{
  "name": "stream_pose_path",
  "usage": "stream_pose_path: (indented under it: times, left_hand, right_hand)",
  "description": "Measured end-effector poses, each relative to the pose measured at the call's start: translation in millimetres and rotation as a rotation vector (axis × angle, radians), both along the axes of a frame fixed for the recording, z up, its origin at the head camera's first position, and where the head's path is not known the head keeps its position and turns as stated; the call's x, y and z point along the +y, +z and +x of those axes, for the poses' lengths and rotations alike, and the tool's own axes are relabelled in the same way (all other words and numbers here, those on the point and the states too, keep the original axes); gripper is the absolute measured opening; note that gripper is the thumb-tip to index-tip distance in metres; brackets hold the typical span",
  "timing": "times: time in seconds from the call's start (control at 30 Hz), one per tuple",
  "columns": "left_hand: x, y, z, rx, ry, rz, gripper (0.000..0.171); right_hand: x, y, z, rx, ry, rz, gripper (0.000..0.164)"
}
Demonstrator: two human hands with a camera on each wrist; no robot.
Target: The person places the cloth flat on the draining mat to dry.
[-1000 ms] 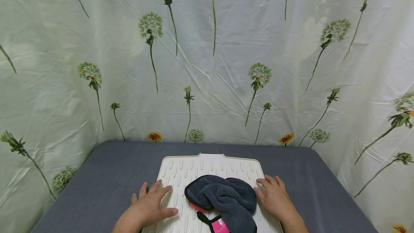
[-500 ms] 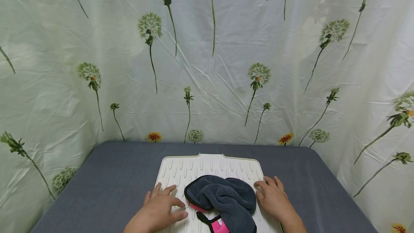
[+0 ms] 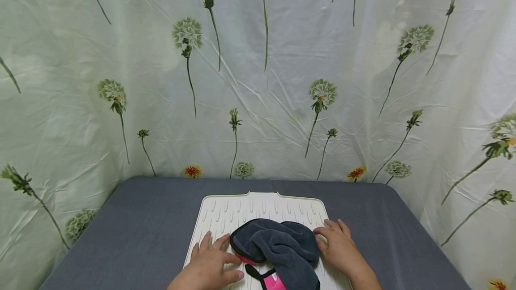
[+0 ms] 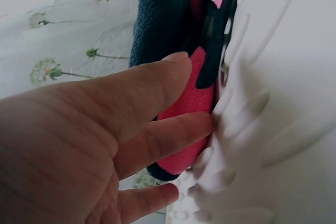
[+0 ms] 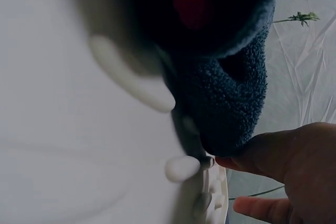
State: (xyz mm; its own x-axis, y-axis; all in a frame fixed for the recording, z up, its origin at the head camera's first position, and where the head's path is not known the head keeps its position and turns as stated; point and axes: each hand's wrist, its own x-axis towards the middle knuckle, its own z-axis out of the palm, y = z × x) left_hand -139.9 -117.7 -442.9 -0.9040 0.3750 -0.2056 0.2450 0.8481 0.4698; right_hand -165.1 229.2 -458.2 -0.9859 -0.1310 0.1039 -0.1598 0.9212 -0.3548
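Note:
A crumpled cleaning cloth (image 3: 280, 243), dark blue-grey fleece with a pink underside and black edging, lies on a white ribbed mat (image 3: 258, 205). A black hanging loop and a pink patch show at its near end. My left hand (image 3: 209, 265) is spread over the mat at the cloth's left edge; in the left wrist view its thumb and fingers (image 4: 163, 142) are beside the pink underside, not curled round it. On the other side, my right hand (image 3: 340, 249) has its fingertips against the cloth's right edge. The right wrist view shows a fingertip meeting the dark fleece (image 5: 226, 98).
The mat rests on a dark grey covered table (image 3: 157, 218), with raised ribs across its surface and a tab at its far edge. Behind the table hangs a pale curtain (image 3: 258, 79) printed with dandelions.
My left hand has moved right across the mat to the cloth's left edge. My right hand has shifted slightly left against the cloth, which lies as before.

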Motion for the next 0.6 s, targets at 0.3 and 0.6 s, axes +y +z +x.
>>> stream_pose_path:
  times: [0.3, 0.6]
  left_hand:
    - [4.7, -7.8, -1.0, 0.037, 0.014, 0.054, 0.035]
    - [26.5, -19.0, -0.4, 0.162, 0.299, 0.13, 0.032]
  right_hand:
    - [-6.0, 0.2, 2.7, 0.037, 0.06, -0.147, 0.01]
    - [-11.0, 0.4, 4.2, 0.022, 0.094, -0.193, 0.01]
